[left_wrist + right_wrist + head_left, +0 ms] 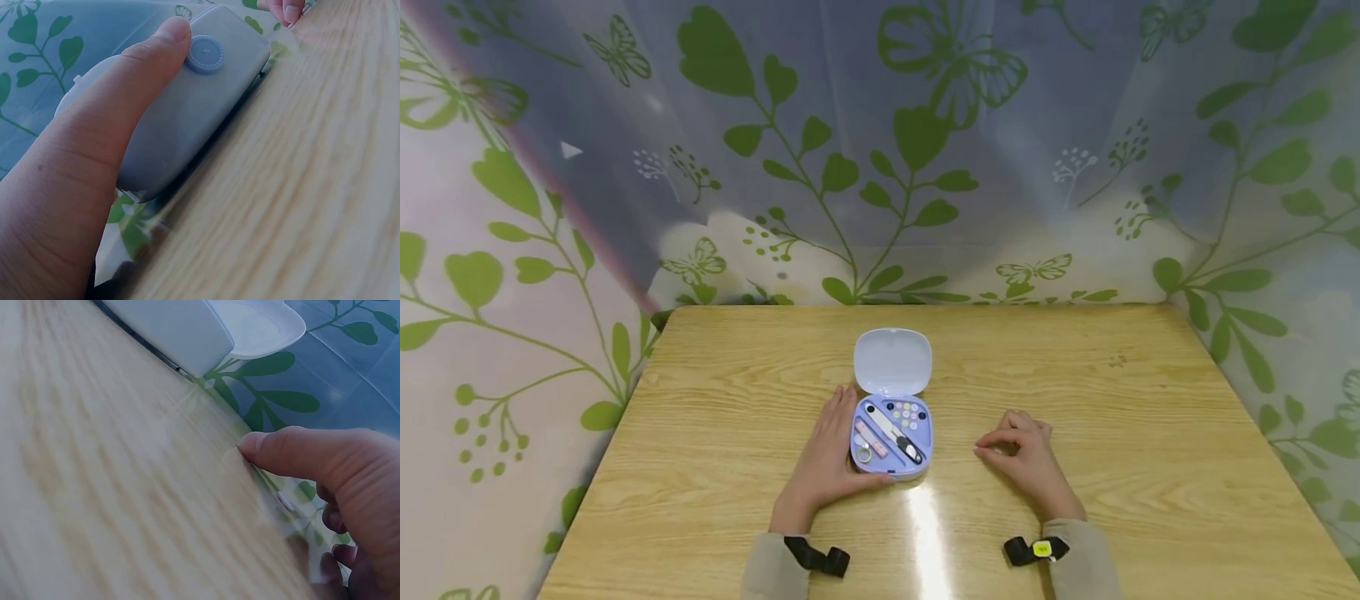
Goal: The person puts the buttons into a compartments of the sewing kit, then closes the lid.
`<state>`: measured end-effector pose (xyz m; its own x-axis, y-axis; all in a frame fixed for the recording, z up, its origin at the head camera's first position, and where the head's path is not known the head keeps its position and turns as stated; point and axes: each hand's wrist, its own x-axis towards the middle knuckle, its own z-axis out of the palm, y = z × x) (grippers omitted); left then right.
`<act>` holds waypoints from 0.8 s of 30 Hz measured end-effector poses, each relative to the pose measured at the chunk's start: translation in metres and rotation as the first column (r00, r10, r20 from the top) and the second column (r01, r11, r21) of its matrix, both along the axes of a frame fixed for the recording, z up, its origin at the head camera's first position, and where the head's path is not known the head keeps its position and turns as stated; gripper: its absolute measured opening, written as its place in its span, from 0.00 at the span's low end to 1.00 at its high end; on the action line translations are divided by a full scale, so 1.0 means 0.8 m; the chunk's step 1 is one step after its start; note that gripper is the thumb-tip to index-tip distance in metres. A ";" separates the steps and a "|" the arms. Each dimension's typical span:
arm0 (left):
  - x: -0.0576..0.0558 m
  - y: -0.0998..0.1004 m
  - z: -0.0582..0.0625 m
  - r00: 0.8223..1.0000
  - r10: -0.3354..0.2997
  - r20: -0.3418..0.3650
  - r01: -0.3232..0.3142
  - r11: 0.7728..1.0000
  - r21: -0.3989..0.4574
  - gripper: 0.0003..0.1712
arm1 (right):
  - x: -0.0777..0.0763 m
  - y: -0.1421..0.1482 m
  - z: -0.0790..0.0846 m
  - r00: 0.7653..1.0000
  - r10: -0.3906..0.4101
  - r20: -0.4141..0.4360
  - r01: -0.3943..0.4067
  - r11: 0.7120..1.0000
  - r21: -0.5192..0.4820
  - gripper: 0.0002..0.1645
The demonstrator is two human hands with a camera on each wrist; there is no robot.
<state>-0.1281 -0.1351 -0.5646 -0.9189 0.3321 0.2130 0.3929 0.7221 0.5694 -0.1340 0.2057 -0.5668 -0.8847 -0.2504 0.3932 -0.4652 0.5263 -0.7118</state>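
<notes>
A lilac sewing kit box (891, 471) lies open on the wooden table, its pale lid (892, 362) tipped back behind it. Inside are thread snips (895, 433), a pink patterned strip (870, 438), a ring-shaped item (864, 453) and several small buttons (906, 413). My left hand (826, 462) holds the box, fingers along its left side and thumb across the front, beside the round blue catch (205, 54). To the right of the box, my right hand (1026, 458) is low over the table, thumb and forefinger tips together; I cannot tell whether they pinch something tiny.
The wooden table (700, 400) extends around the box, with a bright light reflection in front of it. A curtain (820, 150) with green leaves and butterflies hangs behind and at both sides. Black straps (816, 557) with wrist cameras sit over the sleeves.
</notes>
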 end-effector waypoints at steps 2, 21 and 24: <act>0.001 0.000 0.000 1.000 0.001 0.002 -0.001 1.000 -0.003 0.82 | 0.000 0.000 0.001 1.000 0.000 0.007 0.000 1.000 -0.008 0.10; 0.001 0.000 0.002 1.000 0.002 0.006 -0.002 1.000 0.000 0.82 | -0.007 -0.013 0.026 0.999 0.015 -0.042 -0.017 0.998 -0.055 0.11; 0.002 0.000 0.004 1.000 0.001 0.002 -0.001 1.000 0.004 0.82 | -0.012 -0.018 0.031 0.998 0.019 -0.068 -0.023 0.998 -0.056 0.12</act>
<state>-0.1264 -0.1349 -0.5613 -0.9197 0.3302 0.2126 0.3910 0.7200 0.5733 -0.1437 0.1916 -0.5418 -0.8506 -0.2440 0.4657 -0.5235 0.4758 -0.7069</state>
